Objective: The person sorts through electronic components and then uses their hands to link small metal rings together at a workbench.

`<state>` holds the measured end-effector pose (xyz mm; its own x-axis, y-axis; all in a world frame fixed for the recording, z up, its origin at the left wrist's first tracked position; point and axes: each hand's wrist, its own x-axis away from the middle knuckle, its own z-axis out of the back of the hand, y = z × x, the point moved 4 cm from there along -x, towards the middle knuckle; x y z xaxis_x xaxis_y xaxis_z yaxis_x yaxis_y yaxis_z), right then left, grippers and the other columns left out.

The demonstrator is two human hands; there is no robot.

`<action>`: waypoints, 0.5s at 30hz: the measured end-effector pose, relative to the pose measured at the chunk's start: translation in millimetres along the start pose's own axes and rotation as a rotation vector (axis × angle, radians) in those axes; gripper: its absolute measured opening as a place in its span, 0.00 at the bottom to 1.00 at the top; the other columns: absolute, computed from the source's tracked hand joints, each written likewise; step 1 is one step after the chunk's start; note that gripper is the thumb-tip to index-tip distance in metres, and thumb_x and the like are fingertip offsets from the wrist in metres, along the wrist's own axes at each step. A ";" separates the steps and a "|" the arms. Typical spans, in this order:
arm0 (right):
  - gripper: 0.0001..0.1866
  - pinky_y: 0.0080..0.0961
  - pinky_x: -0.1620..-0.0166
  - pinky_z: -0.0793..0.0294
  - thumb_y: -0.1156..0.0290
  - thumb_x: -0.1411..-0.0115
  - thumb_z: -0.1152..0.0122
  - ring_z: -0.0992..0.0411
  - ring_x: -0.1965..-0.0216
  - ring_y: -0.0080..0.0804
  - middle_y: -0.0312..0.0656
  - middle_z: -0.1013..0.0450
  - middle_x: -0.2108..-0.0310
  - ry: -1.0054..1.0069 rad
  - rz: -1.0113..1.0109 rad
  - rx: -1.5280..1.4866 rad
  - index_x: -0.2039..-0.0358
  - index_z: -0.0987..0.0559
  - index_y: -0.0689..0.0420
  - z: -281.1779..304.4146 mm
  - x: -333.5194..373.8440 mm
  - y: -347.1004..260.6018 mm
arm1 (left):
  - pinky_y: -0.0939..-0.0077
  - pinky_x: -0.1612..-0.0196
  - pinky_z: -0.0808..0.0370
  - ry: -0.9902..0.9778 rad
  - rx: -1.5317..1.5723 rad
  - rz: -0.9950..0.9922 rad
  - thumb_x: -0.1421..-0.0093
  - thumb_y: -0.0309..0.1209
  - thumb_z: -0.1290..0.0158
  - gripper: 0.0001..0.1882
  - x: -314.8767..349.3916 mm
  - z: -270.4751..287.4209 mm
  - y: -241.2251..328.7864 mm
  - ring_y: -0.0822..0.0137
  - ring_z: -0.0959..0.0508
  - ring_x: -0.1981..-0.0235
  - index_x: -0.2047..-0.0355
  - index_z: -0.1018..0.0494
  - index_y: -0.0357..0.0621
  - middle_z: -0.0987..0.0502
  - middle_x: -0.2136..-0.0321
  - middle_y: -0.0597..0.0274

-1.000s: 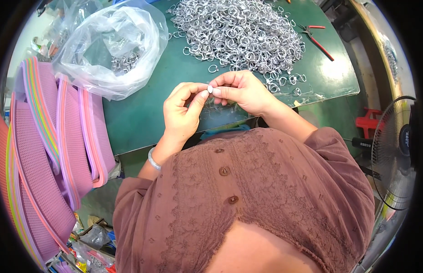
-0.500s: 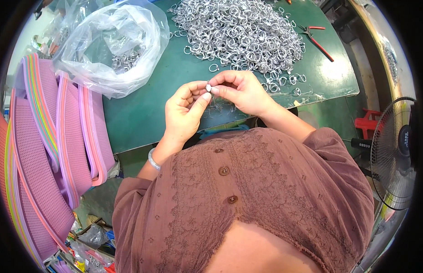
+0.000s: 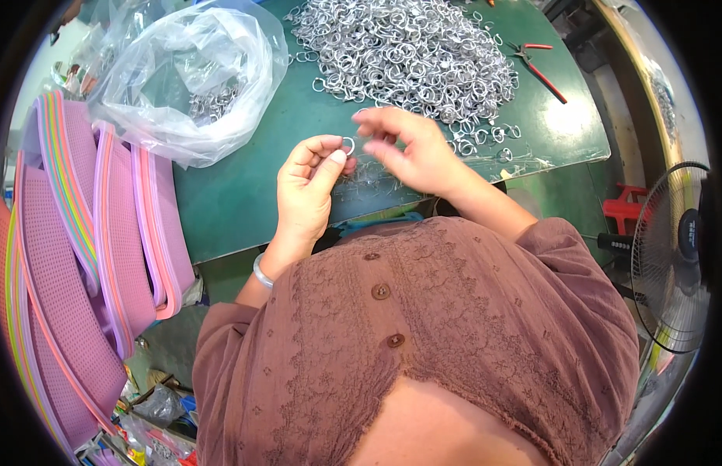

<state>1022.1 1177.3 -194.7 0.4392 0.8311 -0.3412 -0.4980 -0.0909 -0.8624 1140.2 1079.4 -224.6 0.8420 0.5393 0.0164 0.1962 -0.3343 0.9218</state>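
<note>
Between the thumb and forefinger of my left hand (image 3: 308,175) is a small silver-coloured ring (image 3: 350,146), standing up from the fingertips. My right hand (image 3: 414,151) is just to its right, apart from the ring, with thumb and fingers spread and slightly blurred; nothing shows in it. Beyond both hands a large heap of similar metal rings (image 3: 411,54) covers the far middle of the green table (image 3: 244,198). A few loose rings lie along the heap's near edge, close to my right hand.
An open clear plastic bag (image 3: 256,93) with some metal pieces inside stands at the far left. Red-handled pliers (image 3: 546,78) lie right of the heap. Pink woven baskets (image 3: 73,287) are stacked at left; a black fan (image 3: 671,256) and red stool (image 3: 626,208) stand at right.
My right hand has let go of the small ring and opened, moving slightly away from it. My left hand has shifted a little left, still holding the ring, whose loop now shows.
</note>
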 end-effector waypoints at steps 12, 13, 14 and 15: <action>0.07 0.28 0.63 0.39 0.73 0.55 0.45 0.37 0.67 0.33 0.35 0.36 0.74 -0.029 0.285 0.914 0.73 0.23 0.54 5.7 -23.8 11.5 | 0.77 0.61 0.31 0.056 0.054 0.057 0.46 0.21 0.53 0.17 1.4 2.4 2.4 0.70 0.28 0.68 0.55 0.39 0.37 0.29 0.68 0.61; 0.07 0.28 0.62 0.40 0.72 0.56 0.45 0.37 0.67 0.32 0.35 0.36 0.74 -0.044 0.283 0.933 0.74 0.23 0.53 5.2 -24.9 12.7 | 0.77 0.61 0.31 0.059 0.058 0.072 0.45 0.21 0.53 0.17 1.7 2.4 2.0 0.71 0.28 0.68 0.55 0.39 0.37 0.30 0.68 0.61; 0.07 0.28 0.62 0.40 0.72 0.56 0.45 0.37 0.67 0.32 0.35 0.36 0.74 -0.043 0.282 0.935 0.74 0.23 0.53 6.0 -25.3 13.1 | 0.77 0.61 0.31 0.058 0.058 0.072 0.45 0.21 0.53 0.17 1.8 3.3 1.3 0.71 0.28 0.68 0.55 0.39 0.37 0.30 0.68 0.61; 0.08 0.29 0.62 0.39 0.73 0.56 0.45 0.37 0.67 0.34 0.36 0.36 0.74 -0.058 0.272 0.922 0.72 0.23 0.53 6.7 -26.4 14.3 | 0.77 0.61 0.31 0.054 0.098 0.113 0.45 0.22 0.54 0.16 1.7 5.5 -1.5 0.71 0.28 0.68 0.55 0.38 0.37 0.30 0.68 0.62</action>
<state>998.4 1157.7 -195.5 0.1962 0.8733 -0.4458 -0.9802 0.1619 -0.1144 1144.1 1076.6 -228.1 0.8336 0.5342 0.1407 0.1523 -0.4671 0.8710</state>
